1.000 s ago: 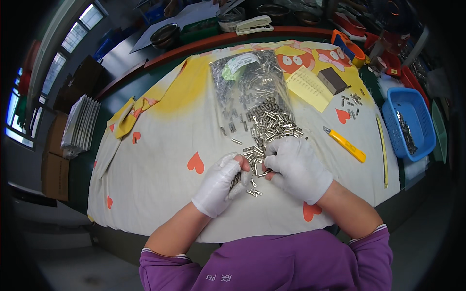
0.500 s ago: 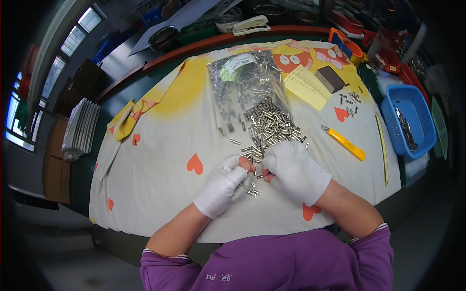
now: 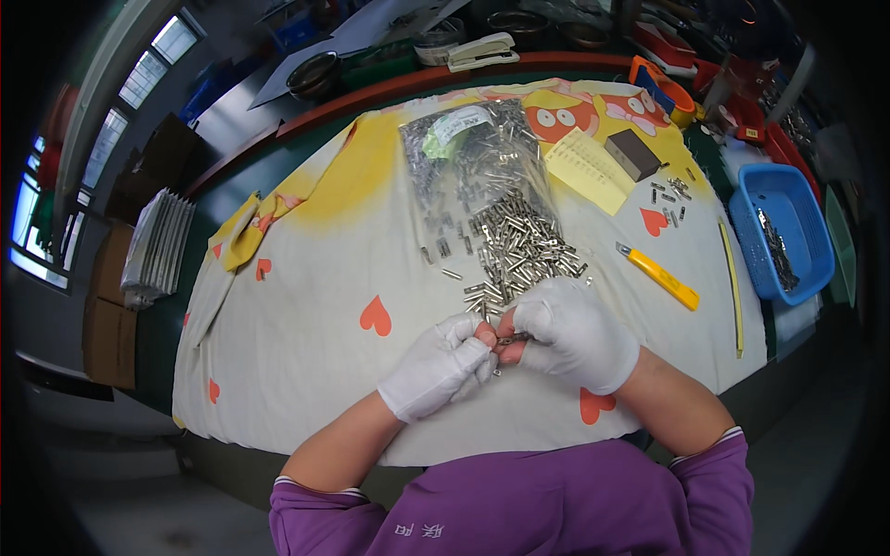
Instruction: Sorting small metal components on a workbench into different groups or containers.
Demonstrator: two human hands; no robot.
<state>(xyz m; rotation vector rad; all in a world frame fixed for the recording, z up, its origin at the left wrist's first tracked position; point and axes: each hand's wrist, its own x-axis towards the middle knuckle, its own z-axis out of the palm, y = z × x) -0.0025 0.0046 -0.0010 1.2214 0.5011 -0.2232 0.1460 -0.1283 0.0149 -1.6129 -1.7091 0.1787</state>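
The person's purple top [image 3: 519, 505] meets the middle of the table's near edge, and both forearms reach in over the pale, heart-printed cloth [image 3: 297, 371] that covers most of the table [image 3: 158, 347]. The left hand [image 3: 436, 366], in a white glove with bare fingertips showing, is curled nearly closed, its thumb and forefinger pinching an end of a small metal piece [image 3: 508, 340]; whether its palm holds anything more is hidden. The right hand [image 3: 579, 334], gloved likewise, is bent inward, thumb and finger closed on the same piece, so the 2 sets of fingertips almost meet, right of the middle of the near edge. Another bit of metal shows just beside the left fingers.

Directly beyond the hands lies a heap of silvery pieces [image 3: 524, 246], running back into the mouth of a clear bag [image 3: 477, 157] whose closed end lies toward the table's far edge. Right of the heap, a yellow cutter [image 3: 660, 278] lies slantwise; a thin yellow strip [image 3: 731, 287] runs along the right edge, with a blue basket [image 3: 788, 199] holding dark metal parts outside the cloth. Toward the far right corner are loose pieces [image 3: 677, 190], a yellow note [image 3: 589, 171] and a dark block [image 3: 632, 155] touching it. White flat packets [image 3: 158, 248] stand by the left edge. Past the red far rail [image 3: 389, 90] rests a pale stapler [image 3: 482, 53].
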